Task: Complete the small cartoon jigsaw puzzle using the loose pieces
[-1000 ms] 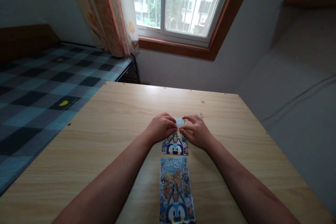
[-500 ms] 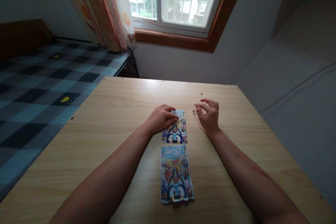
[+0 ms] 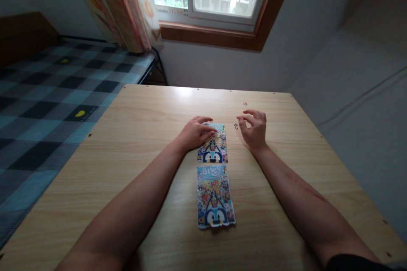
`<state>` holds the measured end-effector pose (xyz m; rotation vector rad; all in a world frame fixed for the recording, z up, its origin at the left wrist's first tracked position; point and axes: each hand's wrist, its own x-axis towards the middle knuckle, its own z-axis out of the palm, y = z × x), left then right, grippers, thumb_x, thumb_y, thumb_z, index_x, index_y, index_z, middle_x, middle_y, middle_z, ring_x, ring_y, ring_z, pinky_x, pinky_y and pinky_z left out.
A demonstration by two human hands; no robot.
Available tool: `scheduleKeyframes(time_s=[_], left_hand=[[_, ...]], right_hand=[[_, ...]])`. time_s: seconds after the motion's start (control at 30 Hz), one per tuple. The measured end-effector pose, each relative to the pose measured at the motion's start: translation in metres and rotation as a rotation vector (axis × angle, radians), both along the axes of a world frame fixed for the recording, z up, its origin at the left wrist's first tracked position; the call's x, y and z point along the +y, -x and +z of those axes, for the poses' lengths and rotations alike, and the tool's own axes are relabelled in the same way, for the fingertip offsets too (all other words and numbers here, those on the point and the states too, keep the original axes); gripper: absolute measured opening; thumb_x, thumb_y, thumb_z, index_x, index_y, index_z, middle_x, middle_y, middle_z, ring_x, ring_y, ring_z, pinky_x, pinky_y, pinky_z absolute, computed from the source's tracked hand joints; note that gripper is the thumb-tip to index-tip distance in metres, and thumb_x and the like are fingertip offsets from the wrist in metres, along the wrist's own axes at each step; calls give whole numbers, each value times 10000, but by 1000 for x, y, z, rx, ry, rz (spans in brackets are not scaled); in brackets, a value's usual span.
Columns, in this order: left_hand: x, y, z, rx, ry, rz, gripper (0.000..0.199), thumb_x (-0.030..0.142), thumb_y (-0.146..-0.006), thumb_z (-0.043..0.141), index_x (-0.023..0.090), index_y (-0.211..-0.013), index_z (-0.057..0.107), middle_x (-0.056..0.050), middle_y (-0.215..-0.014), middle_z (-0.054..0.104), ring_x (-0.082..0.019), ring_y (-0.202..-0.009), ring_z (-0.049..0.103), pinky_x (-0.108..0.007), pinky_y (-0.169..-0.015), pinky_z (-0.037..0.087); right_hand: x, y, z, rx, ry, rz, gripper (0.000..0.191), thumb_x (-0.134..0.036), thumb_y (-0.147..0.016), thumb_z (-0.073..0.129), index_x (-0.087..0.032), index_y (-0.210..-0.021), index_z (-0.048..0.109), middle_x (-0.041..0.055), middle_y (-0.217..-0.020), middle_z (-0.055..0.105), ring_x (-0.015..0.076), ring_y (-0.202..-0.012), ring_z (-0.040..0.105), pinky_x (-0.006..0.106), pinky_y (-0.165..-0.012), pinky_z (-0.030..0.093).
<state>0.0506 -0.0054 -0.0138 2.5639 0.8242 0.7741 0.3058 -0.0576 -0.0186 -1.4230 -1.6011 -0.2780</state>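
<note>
Jigsaw panel: flat, centre of frame, blue cartoon face at lower edge (upper portion partly hidden). Printed sheet: matching artwork, ragged bottom edge, lower centre, just below. Small loose pieces: right of the panel and farther up.

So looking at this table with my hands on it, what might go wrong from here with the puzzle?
The left hand lies over the upper part of the puzzle, so a sideways push might shift its pieces. The right hand is right beside a small loose piece cluster and could knock it away. The picture sheet lies just below the puzzle; if it slid up, it might bump the puzzle's lower edge.
</note>
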Motion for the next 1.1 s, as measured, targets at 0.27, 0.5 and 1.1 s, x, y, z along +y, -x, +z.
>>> scheduleKeyframes(time_s=[0.27,0.5,1.1], left_hand=[[16,5,-3,-534,228,463,424,418,-994,461,174,-752,710,-70,-879,722,-175,-871,665,-306,-822,531],[22,10,-4,-747,355,622,561,490,-965,443,200,-493,531,-19,-532,585,-129,-556,570,-269,-670,472],[19,12,1,-792,421,610,357,255,-740,485,222,-387,512,-30,-484,589,-157,-539,589,-277,-568,452]], right_hand=[[0,1,2,37,29,17,209,-308,-939,602,-227,-814,749,82,-1027,700,276,-1039,571,479,-984,413],[0,1,2,82,-18,12,226,-322,-937,597,-230,-791,743,68,-973,717,254,-1002,598,444,-964,426],[39,-57,-28,958,-1,-205,318,-412,-796,582,-139,-872,726,82,-888,727,213,-878,661,338,-845,512]])
